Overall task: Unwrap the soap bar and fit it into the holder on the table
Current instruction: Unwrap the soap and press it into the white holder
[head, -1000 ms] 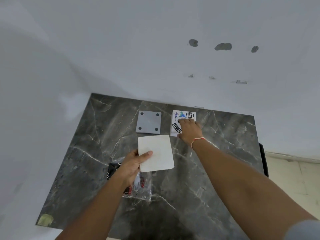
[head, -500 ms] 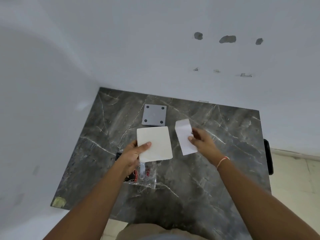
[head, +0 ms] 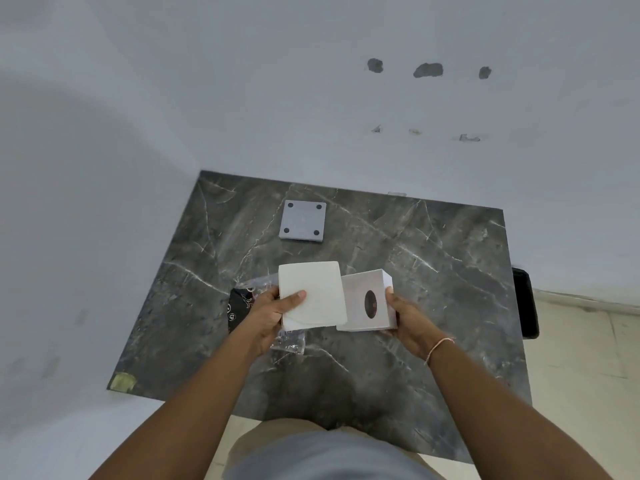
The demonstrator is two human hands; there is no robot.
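Both hands hold something above the counter (head: 433,271): the left hand (head: 266,317) grips a flat white square piece (head: 311,294), the right hand (head: 408,318) a white box with an oval window (head: 367,301), likely the soap's packaging. A grey plate with 4 dots (head: 303,221) lies behind, untouched. Unwrapping looks unfinished. Half a second ago the right hand pinched the box edge-on; now its windowed face shows.

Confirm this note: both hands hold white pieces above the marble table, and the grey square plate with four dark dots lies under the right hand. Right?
Not quite. In the head view the grey plate lies farther back on the table, apart from the right hand. The left hand and right hand do hold white pieces.
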